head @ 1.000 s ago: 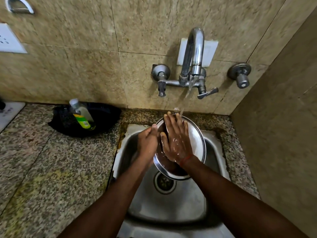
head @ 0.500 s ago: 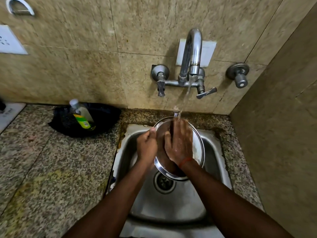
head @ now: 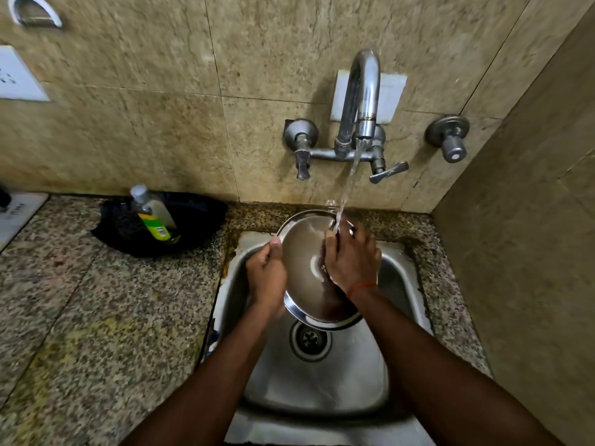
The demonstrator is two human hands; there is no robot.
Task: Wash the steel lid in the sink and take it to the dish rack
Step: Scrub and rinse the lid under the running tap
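Note:
The round steel lid (head: 302, 268) is held tilted over the steel sink (head: 322, 381), under a stream of water from the tap (head: 360, 101). My left hand (head: 267, 278) grips the lid's left rim, thumb on top. My right hand (head: 351, 255) lies flat on the lid's right half, fingers pointing up into the falling water. A red thread circles my right wrist. The lid's right edge is hidden by that hand. No dish rack is in view.
The sink's drain (head: 310, 339) lies just below the lid. On the granite counter (head: 80, 317) to the left, a black bowl (head: 193, 220) holds a dish soap bottle (head: 153, 217). Tiled walls close in behind and to the right, with a second valve (head: 450, 140).
Water now runs in a full stream from the tap. My right hand has slid from the lid's middle to its right side, and the lid has turned a little more face-up.

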